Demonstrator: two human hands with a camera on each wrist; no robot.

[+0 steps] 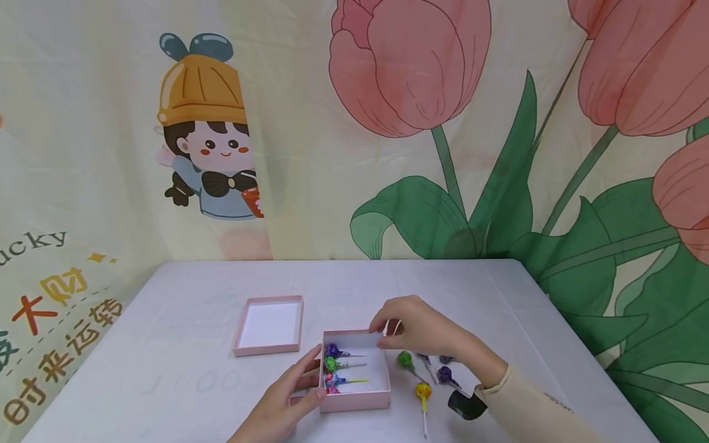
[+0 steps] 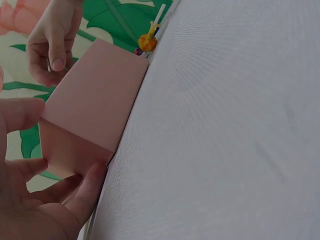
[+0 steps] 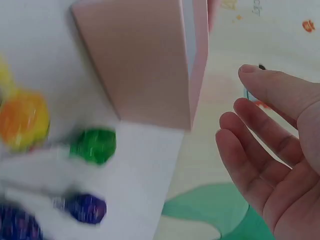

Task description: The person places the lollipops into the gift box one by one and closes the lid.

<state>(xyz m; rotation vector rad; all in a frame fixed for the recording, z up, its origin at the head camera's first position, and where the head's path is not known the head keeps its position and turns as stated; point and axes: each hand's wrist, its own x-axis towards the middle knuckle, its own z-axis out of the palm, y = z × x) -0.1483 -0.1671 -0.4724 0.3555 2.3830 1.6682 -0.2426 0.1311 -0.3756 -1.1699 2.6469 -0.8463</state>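
Okay: right hand (image 1: pixel 412 323) is empty, thumb and fingers apart, at the back right corner of the pink box (image 1: pixel 356 403). Left hand (image 1: pixel 290 394) grips the box's left end, thumb at the front corner, fingers behind. Looks like mid-loading: wrapped lollipops (image 1: pixel 333 365) lie inside along the left wall, sticks pointing right. Nearest loose one, green lollipop (image 1: pixel 405 360), is on the desk (image 1: pixel 183 344) just below the right hand; yellow lollipop (image 1: pixel 423 391) and purple lollipop (image 1: pixel 445 374) sit lower right of center. Next likely calls for dropping right, pinching one, leaving the box braced.
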